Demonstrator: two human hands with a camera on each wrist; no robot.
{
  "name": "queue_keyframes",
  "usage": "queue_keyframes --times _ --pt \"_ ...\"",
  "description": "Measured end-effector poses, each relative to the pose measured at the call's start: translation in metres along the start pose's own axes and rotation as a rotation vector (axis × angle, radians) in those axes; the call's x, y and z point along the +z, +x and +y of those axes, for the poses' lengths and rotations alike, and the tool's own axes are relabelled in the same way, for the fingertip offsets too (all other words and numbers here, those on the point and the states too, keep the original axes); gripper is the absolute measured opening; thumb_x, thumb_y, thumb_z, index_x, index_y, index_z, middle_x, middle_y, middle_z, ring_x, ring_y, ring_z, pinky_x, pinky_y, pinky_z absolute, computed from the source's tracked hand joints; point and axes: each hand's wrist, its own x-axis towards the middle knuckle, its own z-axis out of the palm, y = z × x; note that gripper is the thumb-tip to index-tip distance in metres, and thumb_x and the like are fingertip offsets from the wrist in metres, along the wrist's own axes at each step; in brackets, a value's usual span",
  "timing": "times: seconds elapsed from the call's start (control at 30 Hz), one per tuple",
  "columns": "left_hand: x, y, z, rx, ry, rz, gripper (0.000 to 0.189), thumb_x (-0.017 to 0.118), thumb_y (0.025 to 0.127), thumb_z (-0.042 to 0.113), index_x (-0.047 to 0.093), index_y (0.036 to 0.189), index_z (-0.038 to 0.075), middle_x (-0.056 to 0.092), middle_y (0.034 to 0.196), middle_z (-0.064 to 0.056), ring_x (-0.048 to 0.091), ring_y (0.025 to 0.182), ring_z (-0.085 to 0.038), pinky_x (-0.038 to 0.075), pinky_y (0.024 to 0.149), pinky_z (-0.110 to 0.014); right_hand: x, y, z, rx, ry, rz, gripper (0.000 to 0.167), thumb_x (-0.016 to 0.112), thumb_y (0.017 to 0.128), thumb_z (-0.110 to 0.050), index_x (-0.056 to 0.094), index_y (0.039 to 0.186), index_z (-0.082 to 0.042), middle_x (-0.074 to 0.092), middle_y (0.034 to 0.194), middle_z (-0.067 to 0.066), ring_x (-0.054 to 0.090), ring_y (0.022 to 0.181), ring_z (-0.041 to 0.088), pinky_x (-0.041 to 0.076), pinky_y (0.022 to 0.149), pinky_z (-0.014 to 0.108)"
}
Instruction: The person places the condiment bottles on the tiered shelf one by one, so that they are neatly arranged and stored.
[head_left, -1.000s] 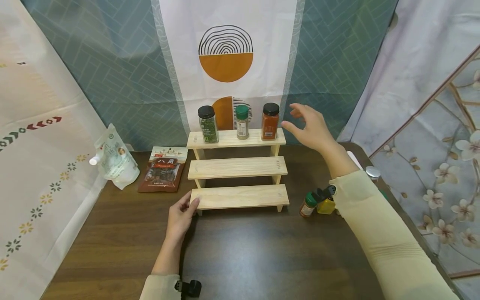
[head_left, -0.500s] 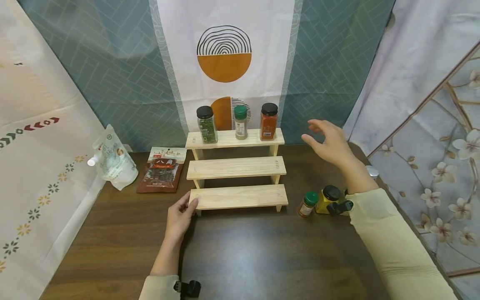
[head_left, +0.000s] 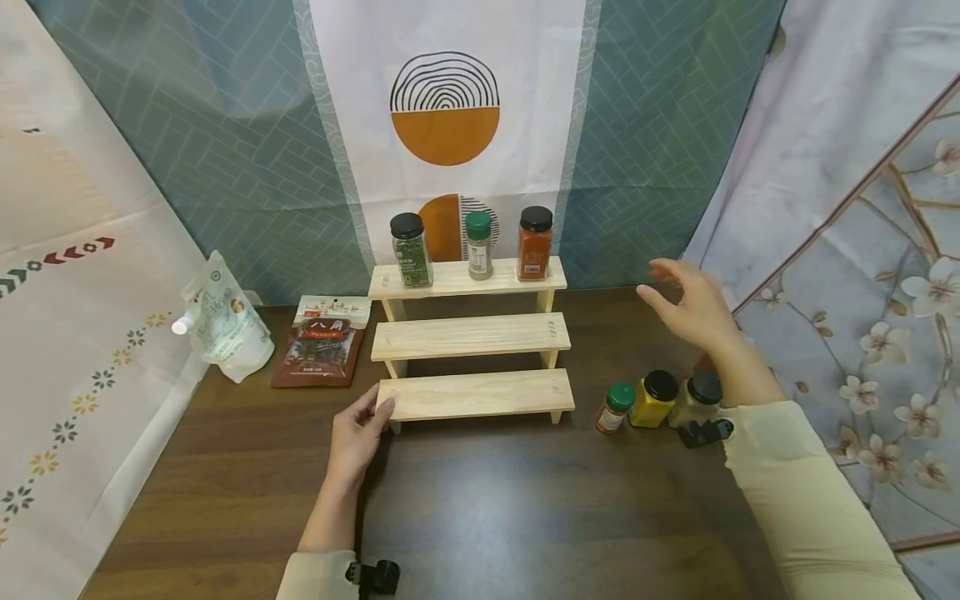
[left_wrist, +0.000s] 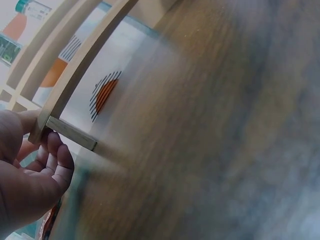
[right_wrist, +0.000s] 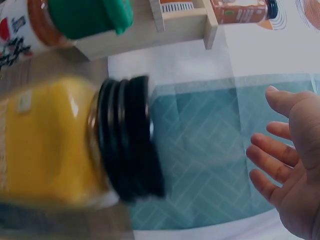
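A three-tier wooden shelf (head_left: pixel 472 336) stands on the table. My left hand (head_left: pixel 358 433) pinches the left end of its lowest board, thumb on top; the left wrist view shows the fingers curled under that board (left_wrist: pixel 75 65). On the top tier stand a black-capped jar of green herbs (head_left: pixel 413 260), a small green-capped shaker (head_left: pixel 479 250) and a black-capped jar of red spice (head_left: pixel 534 250). Off to the right, my right hand (head_left: pixel 693 307) hangs in the air with loosely bent fingers, holding nothing. Below it are a small green-capped bottle (head_left: pixel 613 410) and a yellow jar (head_left: pixel 651 404).
Another black-capped jar (head_left: pixel 697 400) sits beside the yellow one, partly hidden by the right wrist camera. Left of the shelf lie a brown spice packet (head_left: pixel 321 343) and a white spouted pouch (head_left: pixel 228 321). Patterned cloths hang behind and at both sides of the table.
My right hand has moved away from the red spice jar, to the right and lower, uncovering the yellow jar and the jar beside it. The left hand keeps its hold on the shelf.
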Motion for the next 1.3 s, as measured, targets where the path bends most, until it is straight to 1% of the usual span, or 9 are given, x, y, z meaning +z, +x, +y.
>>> queue_keyframes --times 0.07,0.2,0.43,0.53,0.67,0.83,1.0,1.1,1.3 --pt "0.0 0.0 0.0 0.002 0.005 0.001 0.051 0.069 0.099 0.02 0.055 0.144 0.0 0.062 0.092 -0.012 0.058 0.075 -0.007 0.051 0.066 -0.017 -0.002 -0.003 0.004 -0.007 0.002 0.009 0.05 0.068 0.099 -0.024 0.054 0.138 0.004 0.062 0.124 0.029 0.058 0.113 0.05 0.044 0.096 0.064" --pt "-0.001 0.001 0.0 0.002 0.017 0.0 0.052 0.07 0.098 0.022 0.055 0.144 0.0 0.062 0.093 -0.012 0.058 0.075 -0.007 0.05 0.066 -0.017 -0.005 -0.009 0.011 -0.018 0.003 0.033 0.048 0.069 0.098 -0.021 0.056 0.136 0.006 0.063 0.121 0.029 0.06 0.111 0.05 0.048 0.088 0.066" --pt "-0.001 0.001 -0.001 0.004 0.022 0.001 0.053 0.07 0.098 0.023 0.055 0.143 0.0 0.062 0.094 -0.013 0.058 0.075 -0.006 0.051 0.067 -0.017 -0.009 -0.015 0.021 -0.02 -0.003 0.076 0.046 0.07 0.097 -0.018 0.057 0.134 0.007 0.064 0.119 0.028 0.063 0.107 0.048 0.047 0.09 0.062" --pt "-0.001 0.002 -0.001 0.009 0.014 -0.001 0.051 0.07 0.098 0.019 0.055 0.143 -0.001 0.062 0.093 -0.013 0.058 0.075 -0.006 0.052 0.068 -0.017 -0.011 -0.017 0.024 0.003 -0.003 0.064 0.047 0.07 0.097 -0.018 0.056 0.135 0.007 0.062 0.121 0.029 0.062 0.106 0.048 0.048 0.09 0.062" --pt "-0.001 0.002 -0.001 0.014 0.009 -0.005 0.049 0.069 0.098 0.016 0.055 0.142 -0.002 0.062 0.094 -0.014 0.058 0.076 -0.006 0.052 0.068 -0.017 -0.014 -0.021 0.029 0.044 -0.019 0.046 0.049 0.069 0.098 -0.021 0.055 0.136 0.007 0.061 0.123 0.03 0.06 0.109 0.049 0.046 0.092 0.063" --pt "-0.001 0.002 -0.001 0.013 0.016 -0.014 0.05 0.069 0.099 0.016 0.054 0.143 -0.002 0.062 0.096 -0.015 0.059 0.078 -0.004 0.052 0.069 -0.014 -0.017 -0.026 0.038 0.054 -0.027 0.039 0.05 0.068 0.099 -0.021 0.055 0.136 0.009 0.06 0.123 0.033 0.057 0.111 0.051 0.043 0.093 0.063" --pt "-0.002 0.002 -0.001 0.005 0.015 -0.02 0.051 0.068 0.099 0.018 0.053 0.144 -0.002 0.06 0.097 -0.014 0.059 0.08 -0.004 0.052 0.071 -0.013 -0.024 -0.034 0.048 0.082 -0.06 -0.003 0.051 0.066 0.1 -0.025 0.054 0.134 0.011 0.057 0.126 0.034 0.053 0.114 0.051 0.04 0.095 0.064" --pt "-0.002 0.002 -0.001 0.006 0.01 -0.018 0.052 0.069 0.099 0.019 0.053 0.144 -0.001 0.06 0.097 -0.014 0.059 0.079 -0.004 0.052 0.071 -0.014 -0.029 -0.038 0.054 0.107 -0.078 -0.026 0.053 0.066 0.1 -0.028 0.055 0.133 0.011 0.056 0.129 0.034 0.053 0.114 0.053 0.04 0.095 0.066" --pt "-0.001 0.003 -0.002 0.016 -0.013 -0.019 0.051 0.069 0.099 0.016 0.054 0.143 -0.002 0.062 0.099 -0.017 0.06 0.081 -0.004 0.053 0.073 -0.014 -0.036 -0.048 0.063 0.113 -0.138 -0.049 0.051 0.069 0.097 -0.025 0.057 0.129 0.013 0.056 0.127 0.037 0.054 0.111 0.054 0.041 0.092 0.066"
